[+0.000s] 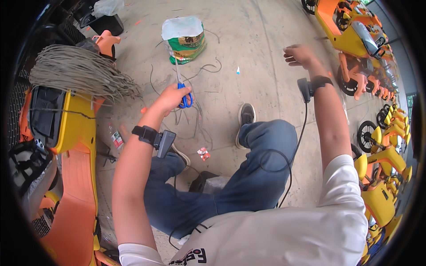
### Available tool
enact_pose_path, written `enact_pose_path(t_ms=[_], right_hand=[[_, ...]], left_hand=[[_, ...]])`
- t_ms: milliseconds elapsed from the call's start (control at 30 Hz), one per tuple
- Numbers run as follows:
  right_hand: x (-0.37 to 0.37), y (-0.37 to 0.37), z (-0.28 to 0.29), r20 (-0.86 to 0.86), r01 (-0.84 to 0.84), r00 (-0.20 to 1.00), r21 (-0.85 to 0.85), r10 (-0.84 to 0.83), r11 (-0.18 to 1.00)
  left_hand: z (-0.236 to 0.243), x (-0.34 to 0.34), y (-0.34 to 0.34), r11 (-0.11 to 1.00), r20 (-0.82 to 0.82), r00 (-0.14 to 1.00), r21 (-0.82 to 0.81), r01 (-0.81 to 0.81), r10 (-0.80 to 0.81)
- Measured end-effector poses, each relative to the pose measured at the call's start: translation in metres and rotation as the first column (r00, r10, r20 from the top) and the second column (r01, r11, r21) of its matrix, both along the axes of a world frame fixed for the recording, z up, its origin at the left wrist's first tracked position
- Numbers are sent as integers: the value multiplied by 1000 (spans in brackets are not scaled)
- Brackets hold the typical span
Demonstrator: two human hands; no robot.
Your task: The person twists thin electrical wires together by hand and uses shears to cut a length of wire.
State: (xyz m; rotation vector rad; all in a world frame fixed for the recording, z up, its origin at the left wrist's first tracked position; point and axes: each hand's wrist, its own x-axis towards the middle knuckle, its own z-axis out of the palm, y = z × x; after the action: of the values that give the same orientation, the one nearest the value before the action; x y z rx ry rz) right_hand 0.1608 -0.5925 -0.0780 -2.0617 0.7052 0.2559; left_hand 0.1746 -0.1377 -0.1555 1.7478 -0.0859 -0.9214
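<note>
The concrete floor [262, 75] is smooth and grey, with thin wire scraps lying on it. An orange and yellow plastic vehicle [73, 146] at the left is cut off by the rim; a rough bundle of grey cords [75, 71] lies on it. The left hand [171, 97] grips blue-handled scissors [183, 91], blades pointing toward a green bag [186, 42]. The right hand [301, 55] is blurred, raised, holding nothing; whether its fingers are spread or curled, I cannot tell.

left hand [171, 97] stretched forward, fingers curled shut in a grip; right hand [299, 54] raised out ahead, fingers loosely bent, empty.
</note>
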Motion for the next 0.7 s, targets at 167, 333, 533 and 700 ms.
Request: enact_pose_path(t_ms=[167,333,533,700], right_hand=[[97,-10,-104,-38,100,995,140,-95,985],[179,-23,-213,-26,378,911,454,-413,807],[266,-39,-288,-110,411,911,326,-397,852],[352,-100,-342,-55,14,997,-569,-55,822]], left_hand=[[-110,48,-48,995,-126,991,82,51,-40],[-236,55,-101,994,-128,988,71,-77,86],[-257,23,-93,973,-294,929,125,-196,225],[-246,32,-71,953,-365,886,208,-220,284]])
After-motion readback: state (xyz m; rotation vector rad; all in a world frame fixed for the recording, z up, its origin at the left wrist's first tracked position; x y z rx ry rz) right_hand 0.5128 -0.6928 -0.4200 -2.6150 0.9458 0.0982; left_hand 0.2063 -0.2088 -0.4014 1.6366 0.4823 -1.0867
